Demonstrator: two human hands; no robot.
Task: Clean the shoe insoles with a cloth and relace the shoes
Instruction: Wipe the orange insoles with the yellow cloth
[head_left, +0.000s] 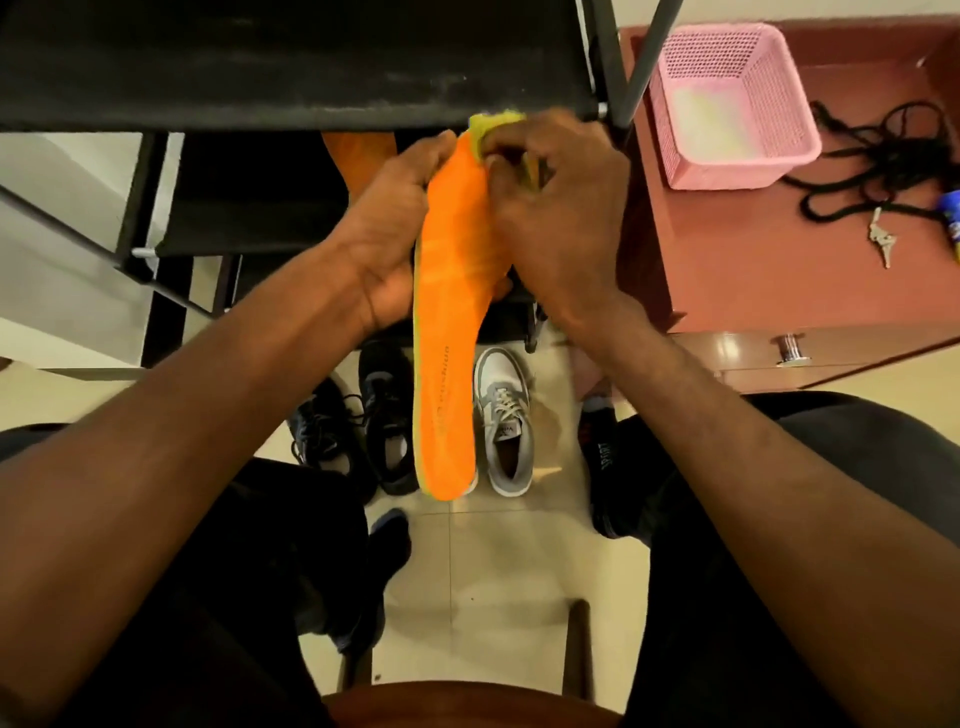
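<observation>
A long orange insole (449, 332) with a yellow-green edge hangs heel-down in front of me. My left hand (400, 223) grips its upper part from the left side. My right hand (556, 208) holds a yellow cloth (491, 130) and presses it against the toe end of the insole. A second orange insole (358, 156) lies on the rack shelf behind my hands. Black laces (878, 171) lie in a loose heap on the red-brown table at right. On the floor stand a pair of black shoes (384, 415) and a grey and white sneaker (504, 421).
A black metal shoe rack (291, 67) fills the top of the view. A pink perforated basket (732, 104) sits on the red-brown table (779, 280), with keys (880, 241) close to the laces. My legs in dark trousers flank the tiled floor (483, 571).
</observation>
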